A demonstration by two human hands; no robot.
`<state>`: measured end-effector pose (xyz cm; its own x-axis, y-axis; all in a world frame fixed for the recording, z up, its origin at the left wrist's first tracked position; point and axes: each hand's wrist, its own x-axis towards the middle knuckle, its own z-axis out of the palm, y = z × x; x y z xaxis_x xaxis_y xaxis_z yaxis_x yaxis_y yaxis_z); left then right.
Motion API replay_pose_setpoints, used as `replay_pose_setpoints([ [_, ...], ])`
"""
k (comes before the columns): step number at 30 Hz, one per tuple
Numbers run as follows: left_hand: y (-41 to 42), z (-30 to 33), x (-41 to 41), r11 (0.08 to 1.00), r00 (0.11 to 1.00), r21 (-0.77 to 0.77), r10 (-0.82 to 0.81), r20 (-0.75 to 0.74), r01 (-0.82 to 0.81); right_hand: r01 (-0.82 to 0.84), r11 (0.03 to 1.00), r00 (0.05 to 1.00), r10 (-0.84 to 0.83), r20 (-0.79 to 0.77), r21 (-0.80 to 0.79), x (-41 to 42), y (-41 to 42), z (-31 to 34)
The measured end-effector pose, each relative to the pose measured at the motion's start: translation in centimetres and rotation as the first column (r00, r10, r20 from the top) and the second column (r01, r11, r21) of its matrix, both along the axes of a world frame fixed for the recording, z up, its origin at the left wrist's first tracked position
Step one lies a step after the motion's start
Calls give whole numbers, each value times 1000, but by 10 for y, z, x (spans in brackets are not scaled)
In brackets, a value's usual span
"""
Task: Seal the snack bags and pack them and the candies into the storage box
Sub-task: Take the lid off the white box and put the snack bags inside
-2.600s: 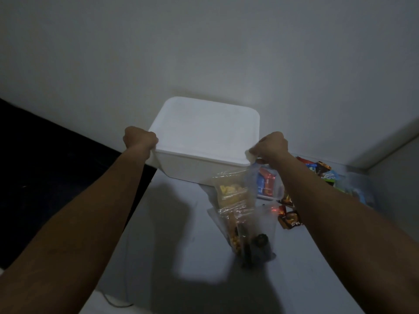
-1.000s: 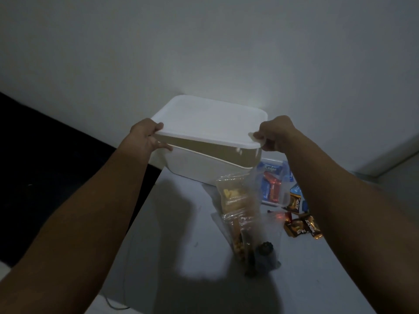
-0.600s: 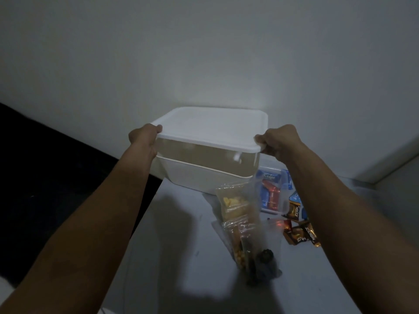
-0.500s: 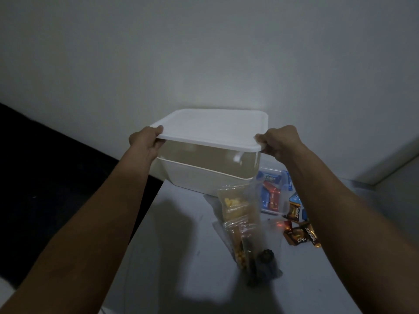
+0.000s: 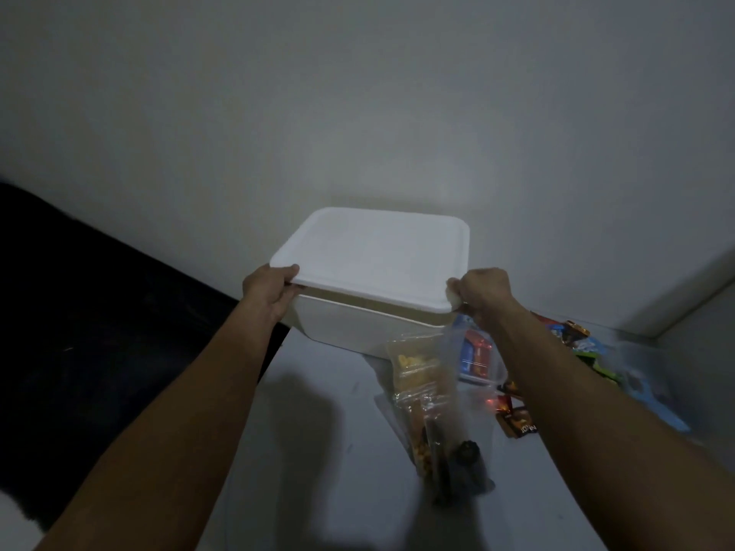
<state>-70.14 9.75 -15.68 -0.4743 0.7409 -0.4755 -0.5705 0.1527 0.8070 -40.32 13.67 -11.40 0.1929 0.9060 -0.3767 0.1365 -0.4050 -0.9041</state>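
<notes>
Hands grip the lid (image 5: 382, 256) of the storage box (image 5: 358, 328) at its two near corners: left hand (image 5: 268, 294) closed on the 9 o'clock corner, thumb on top and fingers curled under the rim; right hand (image 5: 479, 290) closed in a fist on the 3 o'clock corner. A grip at opposite corners keeps the wide, flat lid level and lets both sides move together. Near edge of the lid sits a little above the box wall, a thin dark gap showing on the left side; the far edge is hidden, so I cannot tell whether it rests on the box. Judgement: box is being opened or closed, not yet packed.

Box is white, opaque, rounded corners, standing at 12 o'clock on the pale bench (image 5: 318, 451), close to the wall. Contents not visible.

Snack bags (image 5: 421, 391) lie just in front of the box at about 5 o'clock from it: clear plastic, overlapping, one with yellow pieces, others with orange-brown and dark contents. Whether their tops are sealed I cannot tell. Candies (image 5: 517, 421) in dark and orange wrappers lie loose at 3 o'clock of the bags, partly under the right forearm; more coloured wrappers (image 5: 576, 340) further out at 2 o'clock, blurred. All remain outside the box, within easy reach for loading.
</notes>
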Motion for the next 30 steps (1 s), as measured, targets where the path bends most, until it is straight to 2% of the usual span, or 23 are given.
replay_pose_setpoints([
  [6,3,-1,4,998,996,-68,-9,-86,4,50,999,999,-50,-20,5,-3,-9,-8],
  [12,-6,9,6,995,996,84,-52,-67,58,111,993,968,-97,-230,48,-7,7,27],
  [18,-4,36,9,989,985,103,-94,-142,109,48,992,985,-28,-168,116,-1,19,28],
  [20,0,45,9,992,990,106,-57,-129,71,46,992,982,-22,-189,120,-2,20,28],
  [23,4,45,7,990,996,114,86,-33,-82,31,993,986,-12,-169,112,-2,20,22],
  [25,3,42,1,984,987,90,158,-26,-155,9,995,988,8,-156,104,-2,17,18],
  [27,1,37,-12,988,978,19,157,-134,-156,-40,995,988,54,-147,94,0,10,18],
  [30,-11,29,-37,992,921,-123,-14,-389,-37,-234,971,965,239,-111,56,3,-7,21],
])
